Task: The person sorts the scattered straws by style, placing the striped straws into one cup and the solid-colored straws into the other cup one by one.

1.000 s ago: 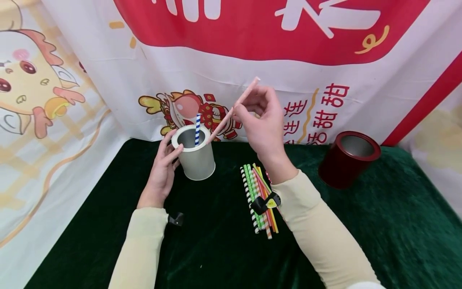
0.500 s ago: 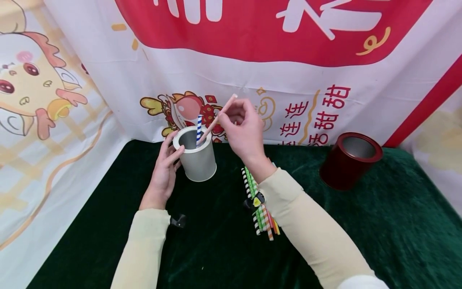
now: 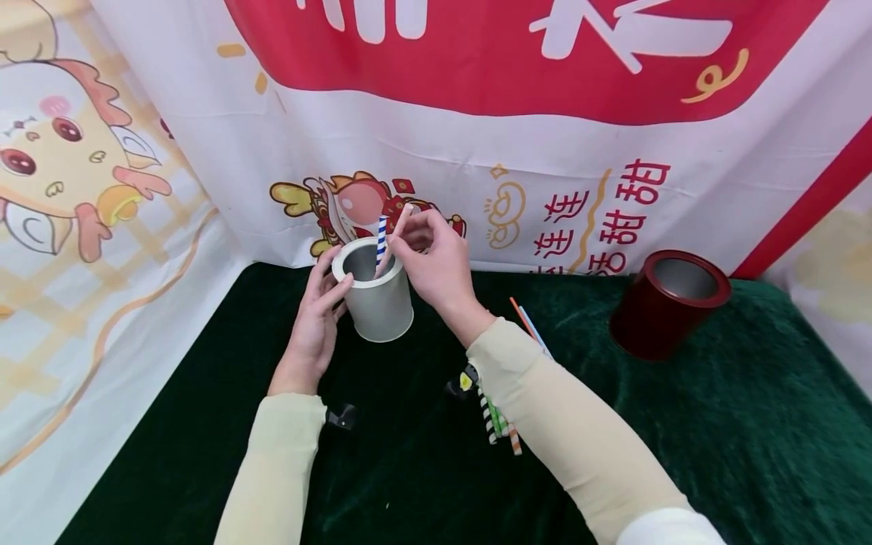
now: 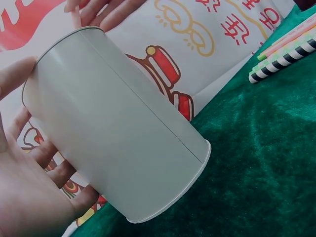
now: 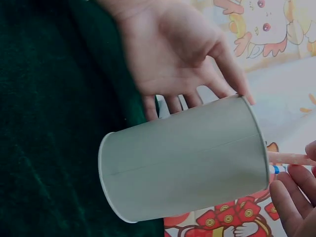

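Note:
In the head view my left hand holds a pale grey can with an open top, thumb at the rim and fingers along its side. A blue-and-white striped straw stands in the can. My right hand pinches a pink straw near its upper end; the straw's lower part is inside the can, beside the striped one. The right wrist view shows the pink straw entering over the rim. Its lower end is hidden by the can wall.
Several striped and coloured straws lie on the green cloth, partly hidden under my right forearm. A dark red can with an open top stands at the right. A printed white backdrop rises behind the cloth.
My right hand has moved left and down, bringing the pink straw from the can's right rim to inside it. The left hand keeps its hold on the can.

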The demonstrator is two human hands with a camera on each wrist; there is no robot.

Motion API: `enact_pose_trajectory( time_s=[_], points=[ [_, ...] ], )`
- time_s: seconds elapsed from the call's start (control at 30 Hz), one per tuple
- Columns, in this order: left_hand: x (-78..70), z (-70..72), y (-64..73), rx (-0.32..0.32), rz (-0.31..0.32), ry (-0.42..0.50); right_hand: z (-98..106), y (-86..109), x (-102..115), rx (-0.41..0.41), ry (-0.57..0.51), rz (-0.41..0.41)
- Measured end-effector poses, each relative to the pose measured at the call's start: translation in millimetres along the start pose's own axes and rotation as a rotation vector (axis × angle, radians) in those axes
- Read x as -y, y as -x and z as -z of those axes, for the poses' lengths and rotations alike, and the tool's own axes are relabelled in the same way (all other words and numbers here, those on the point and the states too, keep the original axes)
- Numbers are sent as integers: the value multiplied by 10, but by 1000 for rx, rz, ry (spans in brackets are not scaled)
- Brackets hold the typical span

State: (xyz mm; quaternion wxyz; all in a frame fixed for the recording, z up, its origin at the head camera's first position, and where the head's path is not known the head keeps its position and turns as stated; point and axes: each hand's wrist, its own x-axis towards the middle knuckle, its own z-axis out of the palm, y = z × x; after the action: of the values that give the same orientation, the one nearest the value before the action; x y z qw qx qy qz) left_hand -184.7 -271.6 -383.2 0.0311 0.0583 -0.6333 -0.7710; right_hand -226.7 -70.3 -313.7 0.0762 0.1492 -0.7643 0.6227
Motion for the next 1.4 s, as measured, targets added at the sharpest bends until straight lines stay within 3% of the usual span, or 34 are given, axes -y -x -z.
enact_pose_trajectory(
  time_s=[0.73,1.4],
  points=[
    [11,1,16,3,-9,-4,-154,-21,-204,32,127,-32],
    [24,7,11,15,-20,-12,-140,2,-227,27,121,-39]
  ],
)
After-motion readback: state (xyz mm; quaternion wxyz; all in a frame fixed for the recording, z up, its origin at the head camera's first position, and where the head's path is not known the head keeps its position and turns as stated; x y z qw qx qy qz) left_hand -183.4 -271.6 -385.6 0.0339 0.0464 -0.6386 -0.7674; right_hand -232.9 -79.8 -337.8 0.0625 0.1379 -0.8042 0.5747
